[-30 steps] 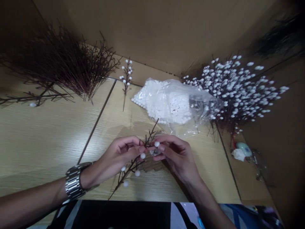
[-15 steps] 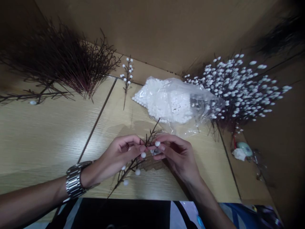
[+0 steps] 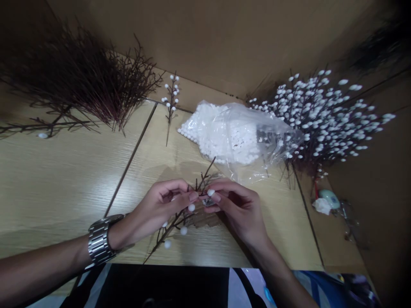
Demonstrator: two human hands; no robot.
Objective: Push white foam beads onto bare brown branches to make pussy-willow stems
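Observation:
My left hand [image 3: 171,201] pinches a dark brown artificial twig [image 3: 167,233] that slants from lower left to upper right and carries several white balls on its lower part. Between the thumb and fingers of my right hand [image 3: 236,207] is a white foam ball [image 3: 211,192], touching or very near the tip of a side branch; which of the two, I cannot tell. Just below my right fingertips sits a small shiny item [image 3: 208,202], mostly hidden. Past my hands lies a clear plastic bag [image 3: 231,132] full of white balls.
Bare brown twigs [image 3: 96,85] are heaped at the back left. One berried twig [image 3: 171,100] lies behind the bag's left side. Many white-berried twigs [image 3: 327,115] are piled at the right, above a pale green object [image 3: 329,199] and crumpled white tissue [image 3: 322,206]. Cardboard [image 3: 218,47] walls the back.
Hardly anything differs. My hands keep the same hold on the twig and the ball, with only a slight shift of the fingertips and of the whole view.

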